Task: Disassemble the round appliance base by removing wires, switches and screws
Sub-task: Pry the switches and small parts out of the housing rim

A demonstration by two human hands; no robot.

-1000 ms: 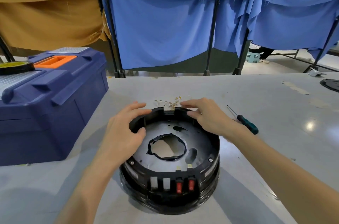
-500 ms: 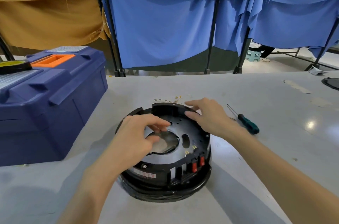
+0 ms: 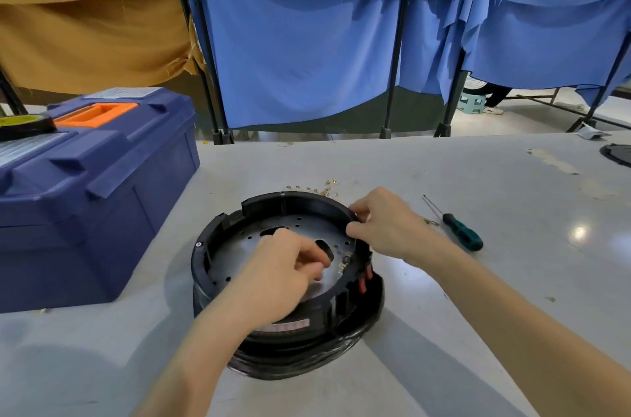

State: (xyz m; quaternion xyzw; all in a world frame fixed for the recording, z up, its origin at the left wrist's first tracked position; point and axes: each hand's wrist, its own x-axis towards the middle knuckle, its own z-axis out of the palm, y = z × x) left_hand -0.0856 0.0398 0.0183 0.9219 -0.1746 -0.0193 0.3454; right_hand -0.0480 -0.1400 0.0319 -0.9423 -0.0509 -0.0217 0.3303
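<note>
The round black appliance base [image 3: 239, 246] stands on the grey table [image 3: 444, 331], open side up, with a perforated metal plate inside. Two red switches [image 3: 363, 280] sit in its wall, turned to the right. My left hand [image 3: 280, 276] lies over the plate's central opening with its fingers curled at the opening's edge; the fingertips are blurred. My right hand [image 3: 386, 225] pinches the rim at the far right between thumb and fingers. A green-handled screwdriver [image 3: 462, 234] lies to the right of the base, with no hand on it.
A big blue toolbox [image 3: 85, 184] with an orange handle stands close on the left, a tape roll [image 3: 24, 124] on its lid. Several small loose brass parts [image 3: 324, 186] lie just behind the base. A black disc [image 3: 619, 153] lies at the far right edge. Blue curtains hang behind the table.
The base has turned counter-clockwise under both hands, carrying the red switches from the front round to the right. My left hand moved from the left rim onto the central opening.
</note>
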